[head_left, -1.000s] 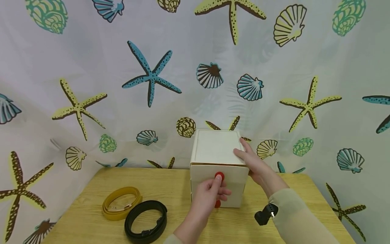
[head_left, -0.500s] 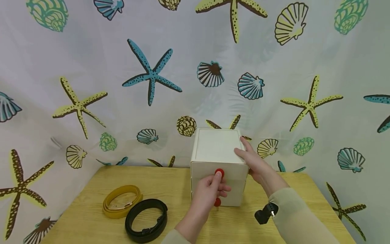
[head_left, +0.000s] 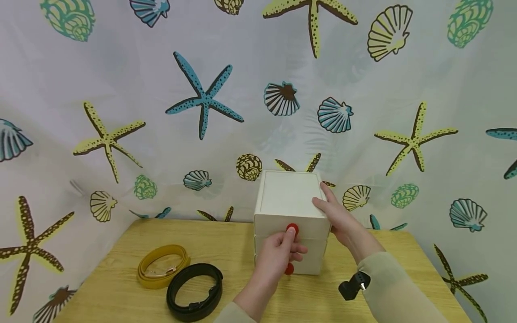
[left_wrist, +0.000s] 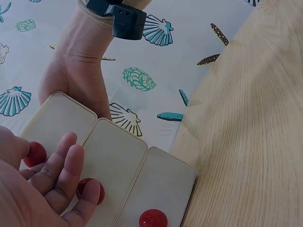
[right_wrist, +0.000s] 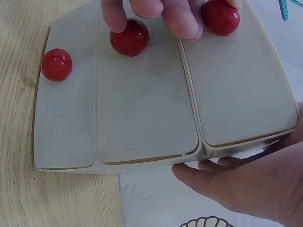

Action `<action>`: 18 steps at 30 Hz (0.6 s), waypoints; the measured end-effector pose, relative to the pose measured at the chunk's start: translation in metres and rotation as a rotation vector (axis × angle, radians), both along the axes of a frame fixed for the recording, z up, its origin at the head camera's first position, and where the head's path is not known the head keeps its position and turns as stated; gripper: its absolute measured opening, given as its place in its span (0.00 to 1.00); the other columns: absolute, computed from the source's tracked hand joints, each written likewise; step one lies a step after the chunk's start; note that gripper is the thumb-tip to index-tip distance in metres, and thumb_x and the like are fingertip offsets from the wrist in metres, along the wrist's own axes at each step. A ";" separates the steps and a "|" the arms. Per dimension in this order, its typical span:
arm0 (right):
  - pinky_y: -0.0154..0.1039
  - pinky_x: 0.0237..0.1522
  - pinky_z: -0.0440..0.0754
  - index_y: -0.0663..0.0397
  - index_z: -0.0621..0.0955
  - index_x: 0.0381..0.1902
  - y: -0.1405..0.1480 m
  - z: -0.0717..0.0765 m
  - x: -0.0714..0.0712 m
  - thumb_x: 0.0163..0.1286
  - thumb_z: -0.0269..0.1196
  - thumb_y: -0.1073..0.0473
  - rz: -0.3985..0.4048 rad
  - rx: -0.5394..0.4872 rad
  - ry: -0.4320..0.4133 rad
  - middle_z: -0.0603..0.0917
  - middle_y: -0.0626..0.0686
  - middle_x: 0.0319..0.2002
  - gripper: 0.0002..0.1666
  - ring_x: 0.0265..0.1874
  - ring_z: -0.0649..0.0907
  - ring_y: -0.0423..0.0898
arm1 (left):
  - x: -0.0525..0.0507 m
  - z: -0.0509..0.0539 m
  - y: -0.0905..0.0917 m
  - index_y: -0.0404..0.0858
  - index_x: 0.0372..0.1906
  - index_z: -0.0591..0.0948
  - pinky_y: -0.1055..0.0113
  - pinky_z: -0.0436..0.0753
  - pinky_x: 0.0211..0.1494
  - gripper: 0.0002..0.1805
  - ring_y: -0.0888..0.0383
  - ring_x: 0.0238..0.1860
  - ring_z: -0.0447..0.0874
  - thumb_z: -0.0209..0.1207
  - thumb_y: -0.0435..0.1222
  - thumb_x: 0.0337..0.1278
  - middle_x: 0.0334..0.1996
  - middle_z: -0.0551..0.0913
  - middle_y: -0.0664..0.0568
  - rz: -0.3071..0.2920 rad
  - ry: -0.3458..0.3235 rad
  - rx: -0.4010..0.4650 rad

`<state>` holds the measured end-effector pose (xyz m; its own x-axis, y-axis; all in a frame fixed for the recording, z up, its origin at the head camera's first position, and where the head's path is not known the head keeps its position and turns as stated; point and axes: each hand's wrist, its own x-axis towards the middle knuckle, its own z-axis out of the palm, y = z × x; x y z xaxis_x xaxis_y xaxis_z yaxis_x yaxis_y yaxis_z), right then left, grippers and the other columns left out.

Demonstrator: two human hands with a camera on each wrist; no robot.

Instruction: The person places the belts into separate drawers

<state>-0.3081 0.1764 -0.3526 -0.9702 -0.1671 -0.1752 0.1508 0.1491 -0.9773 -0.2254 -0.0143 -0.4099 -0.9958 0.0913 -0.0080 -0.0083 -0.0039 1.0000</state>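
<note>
A small white drawer box (head_left: 288,193) with three drawers and round red knobs stands at the back of the table. The thumb of my left hand (head_left: 272,255) presses the top drawer's knob (left_wrist: 35,153), while its other fingers spread loosely in front of the lower drawers. That top drawer's front sits flush. My right hand (head_left: 341,220) rests on the box's right side, fingertips over its top edge; in the right wrist view the right hand's fingers (right_wrist: 203,177) lie along the side. The middle knob (right_wrist: 129,38) is close to the left fingers, and the bottom knob (right_wrist: 57,65) is untouched.
A coiled yellow belt (head_left: 153,282) and a coiled black belt (head_left: 173,309) lie side by side on the left of the wooden table (head_left: 230,251). Directly behind the box hangs a white curtain (head_left: 250,58) printed with starfish and shells.
The top drawer, slightly ajar with a gap along its upper edge a second ago, has been pushed in flush by my left thumb. My right hand has stayed on the box's side.
</note>
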 end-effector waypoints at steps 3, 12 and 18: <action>0.75 0.80 0.51 0.29 0.36 0.92 0.002 0.000 -0.001 0.91 0.50 0.46 0.004 0.001 0.005 0.32 0.60 0.90 0.47 0.87 0.42 0.67 | -0.002 0.001 0.001 0.33 0.54 0.86 0.62 0.83 0.41 0.28 0.54 0.37 0.91 0.52 0.55 0.89 0.38 0.94 0.49 -0.001 0.001 -0.007; 0.74 0.81 0.52 0.29 0.37 0.92 0.002 -0.001 0.000 0.90 0.50 0.46 0.006 0.013 0.007 0.33 0.60 0.90 0.47 0.87 0.44 0.68 | -0.001 0.000 0.002 0.33 0.52 0.87 0.64 0.80 0.34 0.28 0.55 0.36 0.90 0.53 0.54 0.89 0.37 0.94 0.49 0.008 0.002 -0.005; 0.74 0.81 0.53 0.28 0.37 0.92 0.003 -0.002 0.000 0.90 0.50 0.45 0.011 0.031 0.010 0.33 0.59 0.90 0.47 0.87 0.45 0.68 | 0.000 -0.001 0.003 0.33 0.52 0.87 0.64 0.80 0.33 0.28 0.55 0.35 0.90 0.53 0.55 0.88 0.36 0.94 0.49 0.023 -0.004 -0.005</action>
<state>-0.3084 0.1796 -0.3546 -0.9701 -0.1728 -0.1706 0.1391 0.1808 -0.9736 -0.2257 -0.0116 -0.4110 -0.9976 0.0682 -0.0120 -0.0120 0.0011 0.9999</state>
